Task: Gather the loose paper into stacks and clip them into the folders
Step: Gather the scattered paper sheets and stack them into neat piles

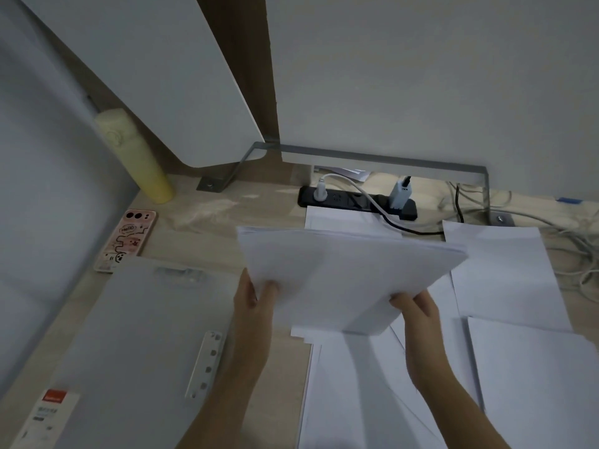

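Both forearms reach in from the near edge, and the left hand and right hand hold a stack of white paper lifted above the surface, tilted with its far edge higher. Each hand has its fingers clamped on a near corner of the stack, thumbs on top. Under and to the right of it, loose sheets lie spread and overlapping on the surface. Left of the hands an open grey folder lies flat, with a clip at its far edge and a punched strip on its right side. Further left lies a phone, with a yellow bottle beyond it. At the far side a black power strip sits with plugs and cables
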A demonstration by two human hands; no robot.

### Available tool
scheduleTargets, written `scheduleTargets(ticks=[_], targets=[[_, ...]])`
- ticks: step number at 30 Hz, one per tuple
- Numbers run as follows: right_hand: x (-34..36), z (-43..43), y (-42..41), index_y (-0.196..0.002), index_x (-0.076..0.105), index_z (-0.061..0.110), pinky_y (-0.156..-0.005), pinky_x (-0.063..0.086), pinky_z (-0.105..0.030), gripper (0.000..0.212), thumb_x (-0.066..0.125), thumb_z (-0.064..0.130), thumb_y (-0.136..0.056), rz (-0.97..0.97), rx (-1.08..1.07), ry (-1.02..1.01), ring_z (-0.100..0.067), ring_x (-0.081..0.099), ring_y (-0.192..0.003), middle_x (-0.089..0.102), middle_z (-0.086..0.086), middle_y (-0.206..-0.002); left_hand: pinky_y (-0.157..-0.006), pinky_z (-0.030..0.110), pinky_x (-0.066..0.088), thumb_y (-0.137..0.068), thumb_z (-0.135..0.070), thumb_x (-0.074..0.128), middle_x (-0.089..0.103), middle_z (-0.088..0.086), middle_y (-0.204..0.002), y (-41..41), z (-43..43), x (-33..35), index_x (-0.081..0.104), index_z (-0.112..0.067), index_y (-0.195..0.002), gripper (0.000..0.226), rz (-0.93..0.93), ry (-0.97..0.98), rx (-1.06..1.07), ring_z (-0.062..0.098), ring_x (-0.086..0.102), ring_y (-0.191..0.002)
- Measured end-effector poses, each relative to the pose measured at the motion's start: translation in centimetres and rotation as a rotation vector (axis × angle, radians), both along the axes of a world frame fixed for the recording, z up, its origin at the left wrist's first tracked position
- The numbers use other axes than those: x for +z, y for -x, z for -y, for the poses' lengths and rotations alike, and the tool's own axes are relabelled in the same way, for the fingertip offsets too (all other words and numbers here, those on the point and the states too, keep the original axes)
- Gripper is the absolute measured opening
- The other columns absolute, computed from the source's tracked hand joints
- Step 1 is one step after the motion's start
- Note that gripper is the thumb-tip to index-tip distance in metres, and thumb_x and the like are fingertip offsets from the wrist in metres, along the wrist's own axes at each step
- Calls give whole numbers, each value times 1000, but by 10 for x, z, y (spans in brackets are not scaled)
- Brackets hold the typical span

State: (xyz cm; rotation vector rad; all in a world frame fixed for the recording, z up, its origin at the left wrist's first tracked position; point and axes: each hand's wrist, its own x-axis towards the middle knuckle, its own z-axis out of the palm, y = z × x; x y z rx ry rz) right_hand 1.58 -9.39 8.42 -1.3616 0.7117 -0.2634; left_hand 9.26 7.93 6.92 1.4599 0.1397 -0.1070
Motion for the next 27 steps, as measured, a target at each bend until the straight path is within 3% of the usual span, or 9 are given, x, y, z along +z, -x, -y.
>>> scheduleTargets(ticks=[5,9,13,16,18,20,23,25,27], targets=[[-10,-3,4,-103,62,19,-73,44,-23,29,46,1,-88,-112,76,-31,-12,60,-92,67,2,-97,-55,7,45,-66,-12,54,60,-1,-76,7,0,-10,59,-2,-97,33,-80,-52,-41,4,59,-68],[-6,7,8,-116,60,19,-78,46,-30,33,46,5,-89,-116,39,-2,-18,59,-99,66,1,-106,-63,8,49,-66,-17,52,67,-3,-92,8,5,-1,62,-12,-105,40,-57,-47,-71,-3,63,-75],[-2,32,24,-111,61,19,-79,47,-33,29,48,7,-89,-132,11,71,-19,60,-94,67,-1,-103,-65,11,51,-77,-17,59,68,-8,-93,18,23,3,61,-25,-98,23,-59,-82,-170,-2,65,-77],[-7,66,50,-95,60,10,-71,42,-36,13,48,8,-89,-224,-7,179,-24,55,-81,61,-16,-94,-66,19,48,-86,-16,59,66,-7,-82,36,49,-3,60,-23,-87,7,-71,-212,-288,4,62,-72],[-14,94,75,-88,58,7,-64,38,-33,10,49,9,-89,-321,-33,243,-24,49,-75,58,-20,-87,-53,17,35,-91,-13,53,45,-8,-58,54,76,-13,45,-18,-67,26,-90,-287,-363,3,42,-49],[-23,109,92,-84,58,11,-59,35,-31,12,48,10,-90,-391,-54,250,-22,48,-71,57,-12,-80,-52,20,25,-94,-16,49,28,-6,-54,67,88,-19,33,-16,-63,35,-153,-320,-420,5,27,-47],[-37,149,135,-71,52,10,-59,30,-31,22,48,15,-92,-482,-113,241,-25,43,-69,48,-12,-71,-64,28,30,-97,-25,43,35,7,-64,97,126,-36,44,-11,-72,28,-248,-342,-572,13,37,-62],[-47,171,160,-73,51,1,-63,31,-32,29,49,21,-93,-528,-154,222,-27,45,-71,49,-24,-75,-69,30,34,-96,-32,41,43,9,-73,115,145,-48,51,-4,-79,35,-307,-353,-653,15,44,-69],[-53,190,183,-72,50,-1,-63,31,-32,34,49,25,-94,-574,-191,209,-27,45,-69,49,-23,-74,-70,31,36,-90,-42,40,46,8,-74,134,165,-56,52,-1,-82,43,-342,-366,-716,15,46,-71]])
